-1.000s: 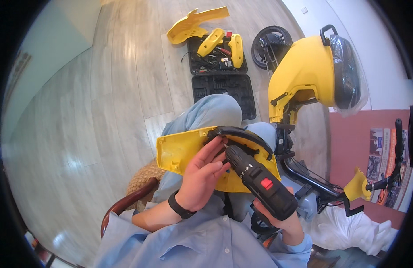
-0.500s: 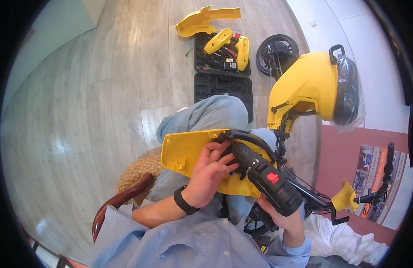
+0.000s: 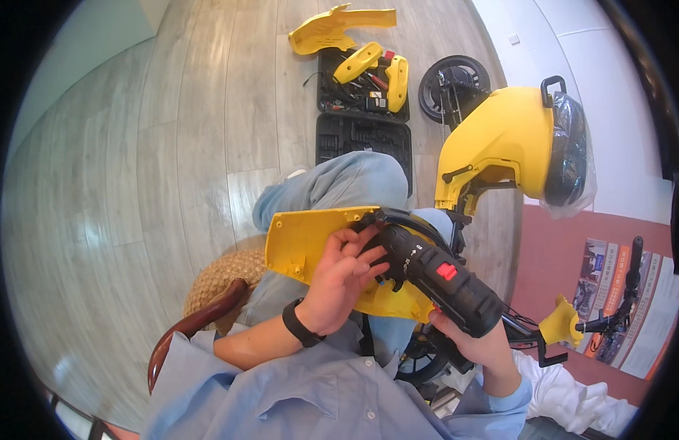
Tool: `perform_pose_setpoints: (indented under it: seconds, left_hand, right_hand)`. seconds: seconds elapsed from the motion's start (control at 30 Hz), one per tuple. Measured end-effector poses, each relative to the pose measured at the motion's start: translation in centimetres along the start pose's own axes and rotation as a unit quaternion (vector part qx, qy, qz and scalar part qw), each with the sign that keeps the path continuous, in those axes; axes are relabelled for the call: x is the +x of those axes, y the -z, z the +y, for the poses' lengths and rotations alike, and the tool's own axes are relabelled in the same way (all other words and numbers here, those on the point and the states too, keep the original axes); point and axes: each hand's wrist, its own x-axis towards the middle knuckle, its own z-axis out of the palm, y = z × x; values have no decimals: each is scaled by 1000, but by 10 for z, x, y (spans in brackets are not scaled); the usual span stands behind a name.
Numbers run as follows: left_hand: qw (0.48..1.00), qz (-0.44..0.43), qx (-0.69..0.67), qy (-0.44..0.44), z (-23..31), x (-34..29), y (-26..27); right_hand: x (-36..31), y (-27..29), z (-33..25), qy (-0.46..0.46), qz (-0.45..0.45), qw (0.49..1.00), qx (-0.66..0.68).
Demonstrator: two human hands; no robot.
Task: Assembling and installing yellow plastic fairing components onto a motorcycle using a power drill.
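My right hand [image 3: 475,341] grips a black cordless drill [image 3: 449,277] with a red switch, its front end pointing up and left. At that front end is my left hand [image 3: 343,275], with a dark band on the wrist. The left thumb and forefinger come together near the drill tip; the other fingers stay a little apart. What they pinch is hidden by the drill and a black part. Beneath both hands, a curved yellow plastic panel [image 3: 291,246] rests on my lap. A black curved part [image 3: 409,218] lies along its far edge.
A yellow-bodied frame with a plastic-wrapped seat [image 3: 567,150] stands to the right, near a black wheel [image 3: 454,88]. Beyond my knees lies an open black tool case [image 3: 361,139] with yellow covers [image 3: 398,84]. A wooden armrest [image 3: 196,323] curves at left; white cloth [image 3: 567,392] lies at lower right.
The drill's rear and my right hand have shifted slightly right, and the drill lies a little flatter. My left hand stays at the drill's front end with little movement.
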Motion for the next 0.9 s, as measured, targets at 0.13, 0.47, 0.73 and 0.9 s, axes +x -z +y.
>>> perform_pose_setpoints:
  seconds: [0.13, 0.47, 0.73, 0.9]
  left_hand:
    - [999, 19, 30, 6, 4, -3, -2]
    - [365, -216, 849, -316, 11, -28, 10]
    - [268, -243, 878, -313, 3, -18, 29]
    - [278, -245, 874, -314, 2, -14, 32]
  right_hand:
    - [5, 6, -2, -24, -7, 998, -65]
    - [15, 16, -10, -46, -36, 991, -120]
    - [16, 17, -14, -99, -64, 990, -77]
    - [18, 17, -16, -103, -69, 989, -76]
